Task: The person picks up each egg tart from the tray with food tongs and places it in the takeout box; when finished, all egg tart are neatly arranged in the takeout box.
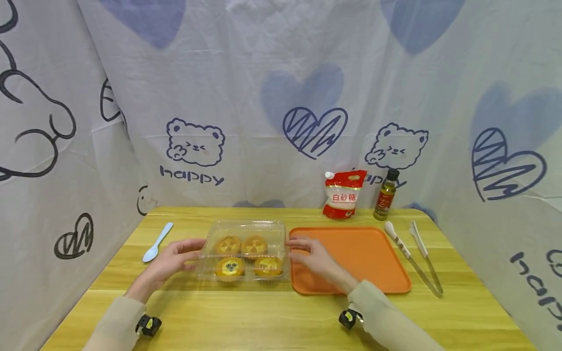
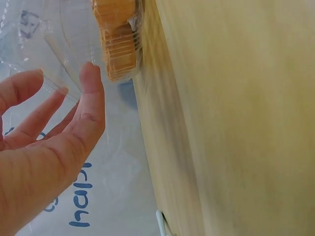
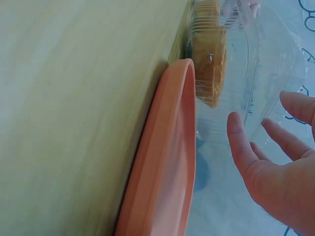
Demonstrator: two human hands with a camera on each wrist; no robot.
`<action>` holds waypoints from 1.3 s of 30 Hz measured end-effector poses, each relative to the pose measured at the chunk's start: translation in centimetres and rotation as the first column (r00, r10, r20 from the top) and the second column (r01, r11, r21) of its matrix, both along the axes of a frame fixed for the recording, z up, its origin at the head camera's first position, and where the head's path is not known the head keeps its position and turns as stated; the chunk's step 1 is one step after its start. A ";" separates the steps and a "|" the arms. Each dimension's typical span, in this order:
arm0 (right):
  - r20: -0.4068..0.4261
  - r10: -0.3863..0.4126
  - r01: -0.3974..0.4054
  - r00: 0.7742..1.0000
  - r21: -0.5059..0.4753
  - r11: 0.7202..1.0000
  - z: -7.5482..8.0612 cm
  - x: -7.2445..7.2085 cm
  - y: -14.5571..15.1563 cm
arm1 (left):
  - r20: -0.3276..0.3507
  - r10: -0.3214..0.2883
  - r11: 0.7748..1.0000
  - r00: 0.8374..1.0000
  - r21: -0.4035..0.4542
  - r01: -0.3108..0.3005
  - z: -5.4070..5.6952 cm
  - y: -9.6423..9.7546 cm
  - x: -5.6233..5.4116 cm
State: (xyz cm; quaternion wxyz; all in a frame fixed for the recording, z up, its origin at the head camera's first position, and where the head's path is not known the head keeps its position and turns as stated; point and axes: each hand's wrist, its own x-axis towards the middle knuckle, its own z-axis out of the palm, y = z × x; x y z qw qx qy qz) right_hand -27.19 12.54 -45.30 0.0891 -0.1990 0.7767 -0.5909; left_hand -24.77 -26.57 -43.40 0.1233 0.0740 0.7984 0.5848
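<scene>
A clear plastic clamshell box (image 1: 275,237) sits on the table, left of the tray, with several round golden cakes (image 1: 230,267) inside. The front cakes carry printed marks. My left hand (image 1: 172,262) is at the box's left side, thumb and fingers spread apart, fingertips close to the wall. On the opposite side, my right hand (image 1: 315,258) has its fingertips right by the box's edge, above the orange tray (image 1: 351,258). Both wrist views show the fingers loosely extended beside the transparent plastic (image 2: 54,29), not curled round it.
A light blue spoon (image 1: 157,243) lies at the far left. Behind the tray stand a red and white sugar pouch (image 1: 344,196) and an oil bottle (image 1: 385,197) with a black cap. Tongs (image 1: 417,261) lie right of the tray. A printed curtain (image 1: 246,97) hangs around the table.
</scene>
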 end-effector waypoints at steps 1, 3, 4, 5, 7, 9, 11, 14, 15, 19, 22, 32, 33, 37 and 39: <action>0.019 0.001 -0.001 1.000 -0.011 1.000 0.0 0.2 0.0 | 0.013 -0.004 1.000 1.000 0.011 0.003 0.0 0.0 0.1; 0.053 -0.004 0.005 0.999 -0.028 1.000 0.0 0.6 -0.1 | 0.036 -0.009 0.999 0.999 0.034 0.008 -0.1 -0.2 0.3; 0.065 -0.010 0.012 0.998 -0.029 0.999 0.0 0.7 -0.2 | 0.046 -0.011 0.999 0.999 0.046 0.009 -0.1 -0.2 0.4; 0.081 -0.016 0.019 0.997 -0.031 0.999 0.0 0.9 -0.2 | 0.049 -0.019 0.998 0.999 0.056 0.017 -0.1 -0.3 0.5; 0.103 -0.027 0.030 0.994 -0.027 0.999 -0.1 1.1 -0.3 | 0.053 -0.036 0.997 0.998 0.073 0.032 -0.1 -0.4 0.6; 0.115 -0.030 0.033 0.993 -0.024 0.999 -0.3 1.3 -0.4 | 0.058 -0.043 0.996 0.997 0.080 0.039 -0.2 -0.4 0.7; 0.133 -0.030 0.034 0.991 -0.029 0.999 -0.4 1.5 -0.4 | 0.069 -0.035 0.996 0.997 0.083 0.029 -0.4 -0.4 0.7; 0.153 -0.033 0.042 0.988 -0.056 0.998 -0.5 1.7 -0.6 | 0.080 -0.012 0.997 0.997 0.080 0.005 -0.7 -0.3 0.8; 0.164 -0.038 0.049 0.986 -0.066 0.997 -0.4 1.8 -0.6 | 0.080 -0.009 0.997 0.997 0.081 0.003 -0.7 -0.3 0.8; 0.218 -0.051 0.070 0.975 -0.079 0.994 -0.1 2.1 -0.9 | 0.085 -0.015 0.996 0.996 0.091 0.007 -0.7 -0.3 0.9; 0.268 -0.022 0.044 0.963 -0.077 0.996 0.1 2.2 -0.8 | 0.101 -0.032 0.995 0.994 0.102 0.022 -0.5 -0.3 1.0; 0.387 0.126 -0.063 0.914 -0.173 0.983 -0.9 2.4 -0.5 | 0.174 -0.141 0.978 0.975 0.175 0.111 -0.5 -0.9 1.3; 0.397 0.131 -0.062 0.909 -0.182 0.981 -1.0 2.4 -0.6 | 0.176 -0.151 0.975 0.973 0.188 0.117 -0.6 -1.0 1.3; 0.429 0.148 -0.055 0.891 -0.222 0.974 -1.1 2.4 -0.6 | 0.180 -0.185 0.962 0.966 0.234 0.140 -0.9 -1.2 1.4; 0.439 0.151 -0.051 0.886 -0.230 0.972 -1.1 2.5 -0.6 | 0.185 -0.204 0.953 0.961 0.261 0.152 -1.0 -1.2 1.4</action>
